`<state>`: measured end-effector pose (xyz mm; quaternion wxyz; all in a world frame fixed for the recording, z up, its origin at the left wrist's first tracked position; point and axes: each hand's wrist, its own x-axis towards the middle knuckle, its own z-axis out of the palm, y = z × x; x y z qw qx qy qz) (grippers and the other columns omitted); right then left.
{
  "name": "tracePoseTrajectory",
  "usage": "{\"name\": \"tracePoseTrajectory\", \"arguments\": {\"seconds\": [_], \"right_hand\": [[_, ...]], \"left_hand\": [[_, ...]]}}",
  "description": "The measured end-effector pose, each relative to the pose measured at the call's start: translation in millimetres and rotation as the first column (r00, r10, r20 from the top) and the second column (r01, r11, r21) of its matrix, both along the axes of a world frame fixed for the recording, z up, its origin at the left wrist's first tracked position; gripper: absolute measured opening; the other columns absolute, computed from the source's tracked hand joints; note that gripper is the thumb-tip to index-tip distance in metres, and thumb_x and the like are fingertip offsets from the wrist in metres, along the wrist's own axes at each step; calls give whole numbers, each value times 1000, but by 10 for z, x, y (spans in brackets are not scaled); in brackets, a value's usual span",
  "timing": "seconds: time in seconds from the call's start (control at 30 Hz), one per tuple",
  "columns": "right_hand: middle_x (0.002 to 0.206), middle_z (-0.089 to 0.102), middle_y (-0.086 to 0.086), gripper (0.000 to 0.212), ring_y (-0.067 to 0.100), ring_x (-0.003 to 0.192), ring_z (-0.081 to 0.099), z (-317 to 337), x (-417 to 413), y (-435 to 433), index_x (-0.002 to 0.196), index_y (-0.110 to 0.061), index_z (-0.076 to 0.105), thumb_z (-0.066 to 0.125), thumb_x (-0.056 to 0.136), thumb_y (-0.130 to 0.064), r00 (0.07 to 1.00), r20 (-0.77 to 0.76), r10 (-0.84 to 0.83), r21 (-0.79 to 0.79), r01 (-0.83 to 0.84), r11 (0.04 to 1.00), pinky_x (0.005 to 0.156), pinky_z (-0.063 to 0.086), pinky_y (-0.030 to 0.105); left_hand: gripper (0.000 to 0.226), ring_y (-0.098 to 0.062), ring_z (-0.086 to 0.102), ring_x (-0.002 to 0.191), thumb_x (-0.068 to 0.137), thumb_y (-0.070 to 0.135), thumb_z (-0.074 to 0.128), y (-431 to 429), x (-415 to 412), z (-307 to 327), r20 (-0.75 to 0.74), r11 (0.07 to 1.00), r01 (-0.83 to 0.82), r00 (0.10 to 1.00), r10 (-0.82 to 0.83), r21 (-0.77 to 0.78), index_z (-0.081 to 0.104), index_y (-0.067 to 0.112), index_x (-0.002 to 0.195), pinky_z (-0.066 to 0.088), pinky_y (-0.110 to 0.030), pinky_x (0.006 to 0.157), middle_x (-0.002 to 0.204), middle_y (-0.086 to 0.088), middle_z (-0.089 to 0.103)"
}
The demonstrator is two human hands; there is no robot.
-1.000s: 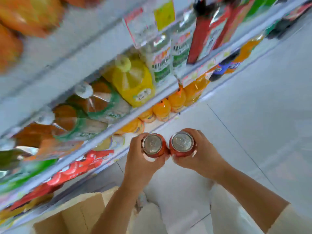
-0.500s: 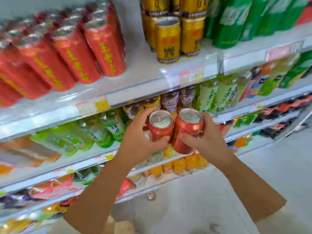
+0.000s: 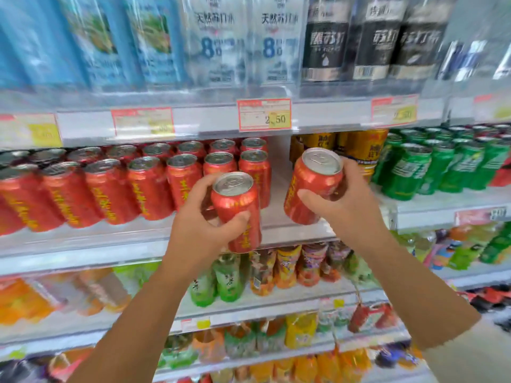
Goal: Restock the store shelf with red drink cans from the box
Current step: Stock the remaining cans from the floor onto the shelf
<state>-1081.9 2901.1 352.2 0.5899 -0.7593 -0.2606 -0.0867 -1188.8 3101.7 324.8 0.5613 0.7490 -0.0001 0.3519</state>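
The left hand (image 3: 204,217) grips the left can (image 3: 236,208) and the right hand (image 3: 340,205) grips the right can (image 3: 312,186) round their sides; they are probably full, heavy and slippery.

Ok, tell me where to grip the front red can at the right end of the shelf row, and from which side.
Probably wrap the upright body of the end can at mid-height, coming from its right, where the shelf gap lies open. Neighbouring cans pack its left side, and the held can in the left hand partly blocks the front.
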Motion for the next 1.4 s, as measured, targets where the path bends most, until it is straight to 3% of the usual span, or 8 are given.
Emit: {"name": "tracePoseTrajectory", "arguments": {"seconds": [0.07, 0.2, 0.43, 0.6, 0.83, 0.97, 1.13, 1.4], "right_hand": [[107, 64, -16, 60, -5, 95, 61, -22, 138, 150, 122, -30, 50, 82, 71, -28, 998, 20, -53, -25, 53, 998, 82, 45, 12], [97, 57, -23, 60, -9, 84, 55, -91, 377, 359, 125, -26, 49, 80, 73, -32, 991, 15, -133, -93, 134, 987, 70, 38, 6], [118, 63, -3, 67, 17, 106, 61, -270, 585, 527, 128, -22, 47, 78, 72, -42, 978, -18, -206, -166, 200, 966, 94, 51, 39], [126, 58, -1, 87, 15, 110, 59, -407, 501, 575, 139, -17, 32, 82, 72, -41, 973, -77, -217, -115, 207, 971, 93, 49, 31], [134, 40, 5, 92, 13, 122, 38, -518, 441, 600, 151, -26, 25, 78, 77, -38, 955, 61, -291, -200, 298, 933, 96, 26, 16], [144, 49, 4, 87, 13, 128, 49, -536, 443, 543, 154, -19, 16, 71, 86, -23, 977, -59, -206, -146, 196, 970, 100, 36, 20], [131, 49, 2, 76, 17, 117, 52, -608, 370, 624, 138, -18, 40, 80, 75, -33, 937, 73, -342, -139, 349, 927, 96, 47, 36], [133, 59, 8, 73, 27, 117, 58, -544, 581, 695, 148, -14, 32, 69, 87, -27, 931, 138, -338, -296, 365, 883, 96, 49, 42]], "left_hand": [[58, 3, 66, 89, 75, -5, 79, 86, 34, -19, 12, 999, -36, 999, 37, -10, 56, 20, 122, 49, -10, 76, 107, 6, 69], [58, 1, 65, 96, 75, 10, 81, 220, 79, -85, 38, 993, -113, 993, 114, -11, 57, 31, 123, 49, -12, 79, 111, 11, 68], [58, 0, 66, 103, 73, 22, 75, 265, 146, -59, 43, 992, -125, 991, 125, -9, 54, 33, 125, 50, -13, 83, 114, 16, 67], [61, -5, 65, 109, 72, 31, 76, 262, 205, -55, 45, 994, -112, 993, 112, -4, 53, 29, 129, 51, -18, 89, 121, 10, 66], [65, -5, 64, 110, 72, 25, 77, 211, 254, -63, 49, 996, -92, 995, 92, -6, 53, 21, 132, 49, -15, 88, 123, 3, 66], [63, -5, 64, 109, 74, 22, 77, 196, 261, -72, 57, 996, -92, 994, 92, -9, 53, 22, 132, 49, -15, 86, 123, 3, 66], [66, -7, 64, 111, 70, 34, 75, 178, 262, -71, 51, 996, -84, 995, 85, -7, 53, 24, 132, 49, -16, 87, 125, 2, 65], [65, -8, 64, 113, 75, 20, 77, 196, 244, -58, 27, 996, -94, 995, 93, 10, 52, 17, 136, 50, -17, 87, 125, 2, 65]]}}
